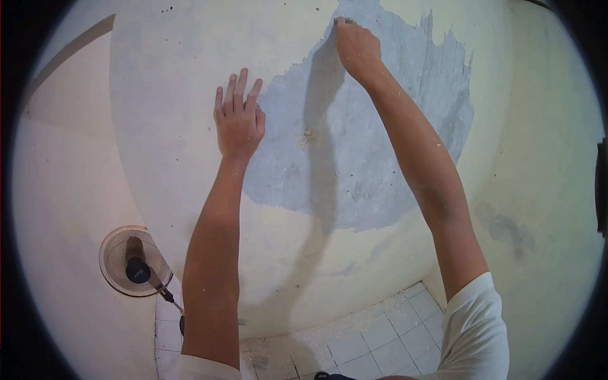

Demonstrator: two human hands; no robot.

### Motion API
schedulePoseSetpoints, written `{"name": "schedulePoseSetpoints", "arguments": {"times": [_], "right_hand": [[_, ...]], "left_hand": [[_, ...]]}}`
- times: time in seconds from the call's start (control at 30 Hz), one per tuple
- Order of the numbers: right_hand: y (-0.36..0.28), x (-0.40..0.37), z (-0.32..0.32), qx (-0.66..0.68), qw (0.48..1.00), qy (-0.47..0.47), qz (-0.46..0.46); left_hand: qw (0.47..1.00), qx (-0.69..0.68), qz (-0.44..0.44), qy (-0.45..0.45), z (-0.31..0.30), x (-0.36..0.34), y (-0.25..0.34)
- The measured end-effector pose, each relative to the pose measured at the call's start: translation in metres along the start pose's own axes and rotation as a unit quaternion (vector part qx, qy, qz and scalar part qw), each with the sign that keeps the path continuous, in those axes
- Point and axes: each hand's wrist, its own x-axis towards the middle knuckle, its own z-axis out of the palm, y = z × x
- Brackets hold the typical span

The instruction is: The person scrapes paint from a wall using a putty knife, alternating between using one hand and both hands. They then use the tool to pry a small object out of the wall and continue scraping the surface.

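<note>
**White sleeve (pixel 478 329) and bare forearms reach toward a broad grey patch (pixel 373 126) on a cream wall**

Beyond the sleeve, a pedestal fan (pixel 136 263) stands low on the left, beside the left arm (pixel 212 253) but well apart from both hands. Pale flakes lie on the floor tiles (pixel 358 345) at the wall's foot.

Farther up, the left hand (pixel 240 123) has its fingers spread against the cream coating (pixel 183 126), just beside the patch's left edge. The right hand (pixel 360 50), at the patch's upper left edge, is folded tight, pinching a small greyish object (pixel 349 21) mostly hidden by the fingers; its kind cannot be told.

The coating looks gone across a wide middle area, though cream remains on both sides and below. Judged by extent, the work seems well along but partial. The border is ragged above and right, smoother below. Between the hands there is open room; a shadow (pixel 322 126) crosses it.
</note>
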Motion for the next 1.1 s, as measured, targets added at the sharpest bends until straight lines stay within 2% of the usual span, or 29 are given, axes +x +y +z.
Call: {"name": "schedulePoseSetpoints", "arguments": {"times": [0.1,0.33,0.43,0.63,0.83,0.93,1.03,1.1], "right_hand": [[0.009,-0.012,0.007,-0.012,1.0,0.003,-0.003],[0.004,0.012,0.001,-0.029,0.999,0.012,-0.002],[-0.003,0.0,0.004,-0.046,0.999,-0.01,0.0],[0.008,0.01,-0.001,-0.001,1.0,0.01,0.016],[0.004,-0.006,0.002,-0.04,0.999,-0.018,0.006],[0.008,0.008,0.001,-0.003,1.0,0.014,0.005],[0.001,-0.005,0.008,-0.03,0.999,0.026,-0.003],[0.0,-0.009,-0.001,-0.028,0.999,-0.011,0.016]], "left_hand": [[1.0,-0.02,0.0,0.0,-0.001,-0.008,0.009],[1.0,-0.027,-0.008,-0.006,-0.003,-0.004,0.006],[0.999,-0.031,-0.01,-0.006,-0.003,-0.004,0.006],[0.999,-0.037,-0.01,-0.004,-0.005,-0.004,0.005],[0.999,-0.039,-0.009,-0.007,-0.005,-0.004,0.004],[0.999,-0.043,-0.012,-0.007,-0.005,-0.004,0.005],[0.999,-0.034,-0.005,-0.005,-0.005,-0.004,0.004],[0.999,-0.039,-0.005,-0.004,-0.004,-0.006,0.006]]}}
